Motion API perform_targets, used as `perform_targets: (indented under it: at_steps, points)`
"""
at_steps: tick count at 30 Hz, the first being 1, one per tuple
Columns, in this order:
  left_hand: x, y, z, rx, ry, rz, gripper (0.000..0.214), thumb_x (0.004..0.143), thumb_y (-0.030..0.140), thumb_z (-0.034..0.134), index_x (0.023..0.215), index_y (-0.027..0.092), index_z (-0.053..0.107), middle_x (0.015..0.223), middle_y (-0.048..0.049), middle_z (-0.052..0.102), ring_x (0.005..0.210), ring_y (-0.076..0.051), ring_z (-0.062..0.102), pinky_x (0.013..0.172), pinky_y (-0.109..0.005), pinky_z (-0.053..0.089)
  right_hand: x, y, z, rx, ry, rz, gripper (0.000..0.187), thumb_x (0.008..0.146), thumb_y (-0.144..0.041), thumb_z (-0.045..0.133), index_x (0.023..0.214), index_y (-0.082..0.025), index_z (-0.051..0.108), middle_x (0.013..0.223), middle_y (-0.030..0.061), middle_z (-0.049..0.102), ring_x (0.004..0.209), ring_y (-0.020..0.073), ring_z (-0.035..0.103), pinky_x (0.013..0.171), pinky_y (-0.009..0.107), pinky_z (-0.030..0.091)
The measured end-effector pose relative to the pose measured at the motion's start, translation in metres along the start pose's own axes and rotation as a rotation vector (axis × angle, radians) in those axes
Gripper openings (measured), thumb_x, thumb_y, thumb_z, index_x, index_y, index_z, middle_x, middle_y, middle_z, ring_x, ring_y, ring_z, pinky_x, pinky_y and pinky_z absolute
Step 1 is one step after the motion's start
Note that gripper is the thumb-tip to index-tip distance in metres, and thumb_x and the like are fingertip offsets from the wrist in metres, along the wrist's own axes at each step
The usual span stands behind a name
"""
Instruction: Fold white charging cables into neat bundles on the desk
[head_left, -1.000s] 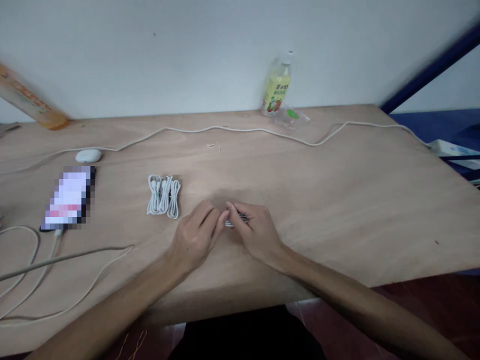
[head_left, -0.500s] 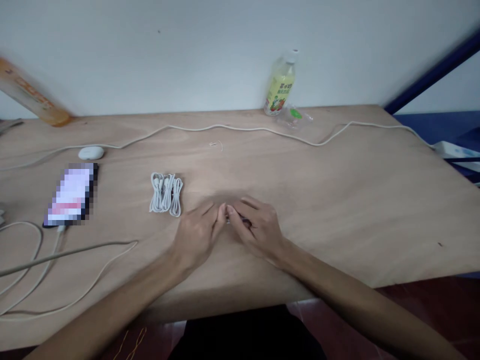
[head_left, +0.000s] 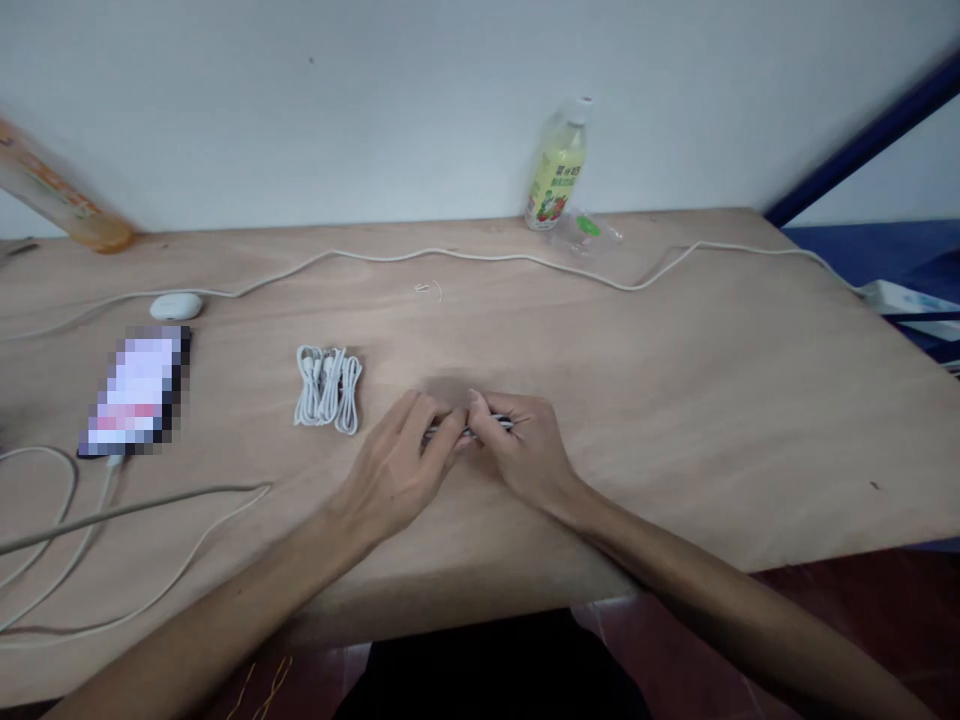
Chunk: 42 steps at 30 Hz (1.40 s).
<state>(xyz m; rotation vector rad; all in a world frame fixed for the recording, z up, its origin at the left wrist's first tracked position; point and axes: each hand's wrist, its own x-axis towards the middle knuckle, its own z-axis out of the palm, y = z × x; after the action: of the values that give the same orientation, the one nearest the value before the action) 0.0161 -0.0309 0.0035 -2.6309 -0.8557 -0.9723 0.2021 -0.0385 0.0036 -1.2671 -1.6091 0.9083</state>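
Close together over the front middle of the table (head_left: 675, 400), my left hand (head_left: 401, 455) and my right hand (head_left: 521, 445) both grip a small bundled white cable (head_left: 469, 432). Only short stretches of it show between the fingers; the rest is hidden. Both thumbs lie along its near side, with the fingers curled behind. To the left of my hands, several coiled white cables (head_left: 328, 388) lie side by side on the wood.
A phone (head_left: 135, 390) with a charging cord and a white earbud case (head_left: 176, 306) lie left. At the wall stand a yellow drink bottle (head_left: 556, 175), beside crumpled clear plastic (head_left: 589, 235), and an orange bottle (head_left: 67, 195). A long white cord (head_left: 450, 254) crosses the back.
My hands have shifted their grip, and more of the white cable shows between the fingers. My right thumb has moved up and rightward. The view has shifted slightly.
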Motion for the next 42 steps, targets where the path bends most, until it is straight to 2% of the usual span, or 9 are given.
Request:
perform_targets:
  at_steps: [5,9,13,16,21,27,31,36,42]
  points:
    - [0.004,0.000,-0.005,0.184,-0.016,0.094,0.029,0.111,0.012,0.053,0.136,0.009,0.067,0.113,-0.0159,0.077,0.104,-0.029,0.065,0.090,-0.041,0.051,0.004,0.000,-0.004,0.064,-0.021,0.063,0.046,0.101,-0.043,0.048,0.060,-0.022,0.048,0.058,-0.0026,0.044,0.057,0.0132,0.043,0.057,0.029,0.033]
    - [0.007,0.002,-0.004,0.191,-0.106,0.123,0.033,0.113,0.008,0.040,0.123,0.002,0.071,0.086,-0.0104,0.071,0.084,-0.027,0.060,0.077,-0.039,0.045,0.005,0.000,-0.004,0.068,-0.027,0.072,0.045,0.100,-0.042,0.048,0.060,-0.023,0.044,0.057,-0.0034,0.040,0.056,0.0127,0.038,0.057,0.029,0.031]
    - [0.001,0.003,0.006,0.115,-0.136,0.044,0.038,0.115,0.011,0.034,0.103,0.013,0.070,0.083,-0.0086,0.067,0.081,-0.028,0.055,0.072,-0.039,0.043,0.004,-0.001,-0.004,0.032,-0.030,0.027,0.046,0.104,-0.039,0.048,0.061,-0.024,0.039,0.057,-0.0040,0.037,0.056,0.0127,0.036,0.055,0.029,0.030]
    - [-0.005,0.002,0.010,0.006,-0.132,-0.037,0.041,0.115,0.014,0.030,0.093,0.018,0.064,0.083,-0.0086,0.066,0.080,-0.028,0.054,0.074,-0.041,0.044,0.003,0.001,-0.005,-0.101,0.023,-0.164,0.046,0.108,-0.032,0.050,0.063,-0.023,0.045,0.061,-0.0031,0.045,0.058,0.0130,0.042,0.058,0.029,0.034]
    - [-0.002,0.005,-0.001,-0.389,-0.307,-0.268,0.032,0.115,0.019,0.032,0.093,0.022,0.055,0.087,-0.0053,0.068,0.079,-0.024,0.057,0.074,-0.040,0.049,0.005,0.010,-0.009,-0.470,0.132,-0.594,0.034,0.109,-0.022,0.056,0.076,-0.022,0.065,0.079,0.0036,0.063,0.072,0.0169,0.054,0.064,0.031,0.041]
    - [0.009,0.015,-0.016,-0.842,-0.332,-0.475,0.029,0.117,0.020,0.034,0.094,0.025,0.052,0.089,-0.0009,0.068,0.078,-0.017,0.062,0.076,-0.032,0.055,0.011,0.014,-0.013,-0.612,0.153,-0.871,0.042,0.109,-0.016,0.055,0.068,-0.025,0.057,0.061,-0.0007,0.051,0.060,0.0173,0.044,0.058,0.035,0.034]
    - [0.002,0.013,-0.009,-0.641,-0.248,-0.335,0.026,0.116,0.020,0.035,0.099,0.023,0.055,0.087,-0.0024,0.066,0.078,-0.020,0.061,0.074,-0.034,0.054,0.009,0.013,-0.011,-0.505,0.083,-0.681,0.046,0.109,-0.018,0.049,0.064,-0.025,0.051,0.059,-0.0014,0.050,0.056,0.0157,0.042,0.059,0.033,0.038]
    - [-0.004,0.007,0.004,-0.047,-0.143,-0.048,0.026,0.115,0.017,0.038,0.118,0.013,0.064,0.090,-0.0090,0.069,0.083,-0.027,0.060,0.075,-0.041,0.052,0.005,0.009,-0.006,-0.323,0.068,-0.409,0.047,0.108,-0.022,0.046,0.061,-0.024,0.044,0.055,-0.0030,0.047,0.051,0.0125,0.037,0.057,0.031,0.036]
    - [0.003,0.011,-0.005,0.270,-0.019,0.040,0.016,0.112,0.017,0.056,0.118,0.013,0.071,0.107,-0.0149,0.074,0.097,-0.029,0.060,0.083,-0.041,0.052,0.004,0.000,-0.005,-0.139,0.013,-0.199,0.048,0.107,-0.027,0.046,0.060,-0.023,0.040,0.053,-0.0040,0.043,0.050,0.0110,0.039,0.054,0.030,0.030]
